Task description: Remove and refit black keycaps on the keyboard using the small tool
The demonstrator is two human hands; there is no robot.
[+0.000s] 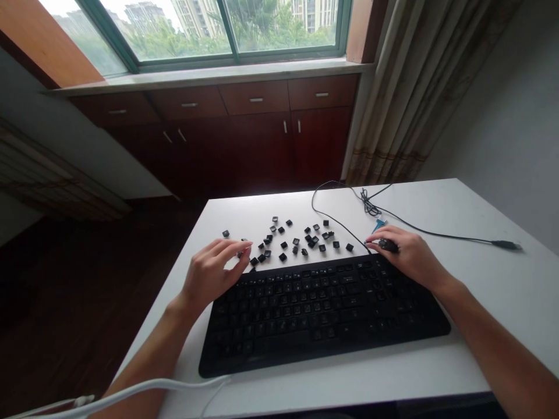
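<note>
A black keyboard (297, 314) lies on the white table with several of its keys off. Behind it several loose black keycaps (296, 241) are scattered. At the keyboard's far left corner, my left hand (216, 265) has thumb and forefinger brought together among the keycaps; what is between them, if anything, is too small to make out. Over the far right corner, my right hand (404, 250) is closed around a small black-handled tool (388, 245), whose thin end points left. Just behind those fingers lies a small blue item (379, 223) with a pale end.
A black cable (315, 201) loops behind the keyboard, with a tied bundle (369, 203) and a plug (505, 245) at the right. A white cord (161, 384) crosses the near left. Beyond the white table (489, 291) stand wooden cabinets (257, 145) under a window.
</note>
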